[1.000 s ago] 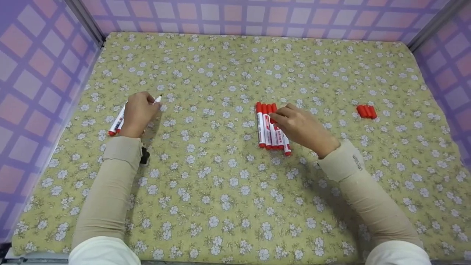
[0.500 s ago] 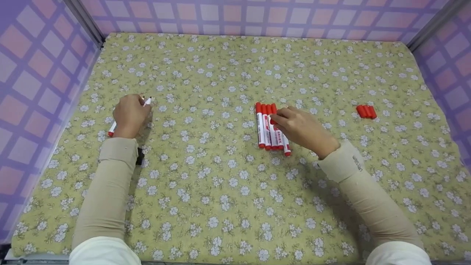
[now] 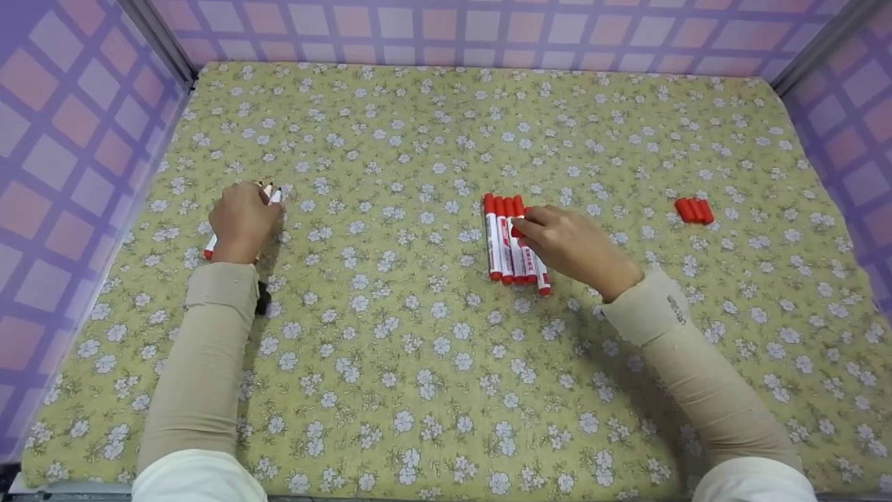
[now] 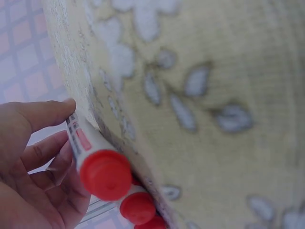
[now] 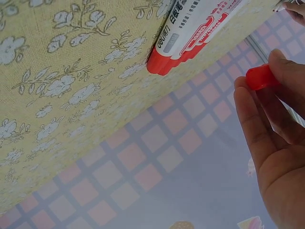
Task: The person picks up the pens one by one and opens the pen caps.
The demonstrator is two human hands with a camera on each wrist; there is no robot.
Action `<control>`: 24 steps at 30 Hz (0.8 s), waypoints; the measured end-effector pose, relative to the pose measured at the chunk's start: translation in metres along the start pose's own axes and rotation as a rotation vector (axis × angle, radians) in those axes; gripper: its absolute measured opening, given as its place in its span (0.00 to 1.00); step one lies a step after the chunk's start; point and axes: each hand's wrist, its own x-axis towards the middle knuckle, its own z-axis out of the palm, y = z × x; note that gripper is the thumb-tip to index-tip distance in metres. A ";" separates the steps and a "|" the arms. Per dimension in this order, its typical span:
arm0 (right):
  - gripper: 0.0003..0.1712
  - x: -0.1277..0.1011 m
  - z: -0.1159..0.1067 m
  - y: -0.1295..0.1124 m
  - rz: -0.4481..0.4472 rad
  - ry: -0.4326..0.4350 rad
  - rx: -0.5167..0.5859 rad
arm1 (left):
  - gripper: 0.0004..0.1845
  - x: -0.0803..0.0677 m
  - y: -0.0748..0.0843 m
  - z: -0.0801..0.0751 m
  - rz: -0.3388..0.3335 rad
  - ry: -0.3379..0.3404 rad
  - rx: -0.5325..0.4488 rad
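Note:
At the left, my left hand (image 3: 240,217) pinches an uncapped whiteboard marker (image 4: 93,140) between thumb and fingers, its dark tip (image 3: 279,189) pointing away. The marker lies right beside other white markers with red ends (image 4: 138,207), which the hand mostly covers in the head view. My right hand (image 3: 568,244) holds a loose red marker cap (image 5: 259,78) between thumb and fingertips. It hovers over the right side of a row of red-capped markers (image 3: 495,244), lying side by side near the middle and partly hidden by the fingers.
Several loose red caps (image 3: 695,211) lie together at the right. A yellow flowered cloth (image 3: 418,362) covers the table. Checked purple and pink panels (image 3: 446,31) stand along the back and both sides.
My left hand has moved left with the uncapped marker, bringing it up against the other markers there. The right hand has stayed almost still over the row, holding the cap.

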 end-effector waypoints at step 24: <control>0.13 -0.002 0.002 0.002 -0.001 -0.011 0.020 | 0.11 -0.001 0.001 0.001 -0.003 -0.035 0.030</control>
